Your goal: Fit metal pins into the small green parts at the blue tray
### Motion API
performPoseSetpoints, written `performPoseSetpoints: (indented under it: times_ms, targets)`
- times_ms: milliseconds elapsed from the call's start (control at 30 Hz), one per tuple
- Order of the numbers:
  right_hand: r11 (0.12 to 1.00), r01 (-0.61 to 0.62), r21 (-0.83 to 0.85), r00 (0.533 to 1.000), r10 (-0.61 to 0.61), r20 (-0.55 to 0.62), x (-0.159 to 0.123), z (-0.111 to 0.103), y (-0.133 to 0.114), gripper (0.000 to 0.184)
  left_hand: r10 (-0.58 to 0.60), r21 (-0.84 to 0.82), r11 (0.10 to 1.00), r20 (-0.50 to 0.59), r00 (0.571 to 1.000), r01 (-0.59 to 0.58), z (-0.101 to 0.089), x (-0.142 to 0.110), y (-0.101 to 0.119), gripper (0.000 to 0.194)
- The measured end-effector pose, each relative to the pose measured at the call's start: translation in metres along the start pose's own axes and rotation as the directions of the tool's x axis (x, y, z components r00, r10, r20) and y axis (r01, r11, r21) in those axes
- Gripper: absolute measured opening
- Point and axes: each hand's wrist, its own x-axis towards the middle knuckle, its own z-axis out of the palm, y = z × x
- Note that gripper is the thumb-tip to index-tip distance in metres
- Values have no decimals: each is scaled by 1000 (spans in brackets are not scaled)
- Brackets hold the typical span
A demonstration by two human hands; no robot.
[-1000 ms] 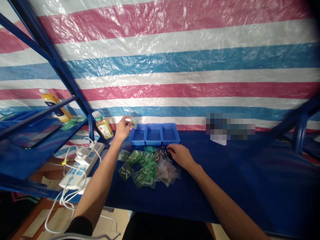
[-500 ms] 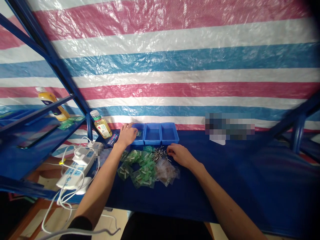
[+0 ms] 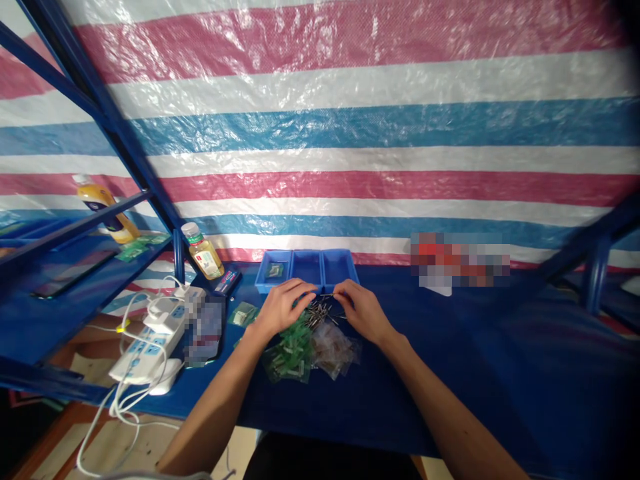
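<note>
Three small blue bins (image 3: 306, 268) stand in a row at the back of the blue table (image 3: 450, 373). The left bin holds one small green packet (image 3: 275, 270). In front of them lie a heap of green packets (image 3: 290, 347), some clear packets (image 3: 334, 347) and a scatter of small metal pins (image 3: 320, 310). My left hand (image 3: 283, 308) rests, fingers curled, on the green packets at the pins' left edge. My right hand (image 3: 361, 310) has its fingertips pinched at the pins' right edge. What either hand holds is hidden.
A small juice bottle (image 3: 203, 252) stands left of the bins, and another bottle (image 3: 104, 205) sits on the blue side shelf (image 3: 60, 280). White power strips with cables (image 3: 150, 333) lie at the table's left end. A striped tarp (image 3: 350, 133) backs the table.
My left hand put a green packet into the left bin, then came back to the pile beside the pins. My right hand stayed at the pins.
</note>
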Motion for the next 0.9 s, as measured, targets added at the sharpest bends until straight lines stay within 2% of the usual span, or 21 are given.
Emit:
performPoseSetpoints:
  times_ms: [100,267,433,600,733,900]
  targets:
    - [1000,23,1,1000,-23,-17,-3,5,-7,22,12,10,1000,25,1000,-12,10,-8,-4,27]
    - [998,57,12,998,-57,41,-6,14,-12,23,14,16,1000,30,999,-15,16,-16,-2,24]
    - [997,79,-14,994,-78,79,-8,17,-15,26,2,-16,1000,34,999,-1,16,-14,7,26]
    - [995,102,-3,992,-101,71,-10,20,-18,21,4,-35,999,37,999,-3,15,-14,4,27]
    - [994,108,-27,993,-107,38,-11,22,-19,25,10,-22,1000,28,1000,-9,15,-14,4,25]
    - [988,131,-79,989,-124,84,-10,19,-19,30,24,-18,1000,36,999,-23,16,-13,8,26]
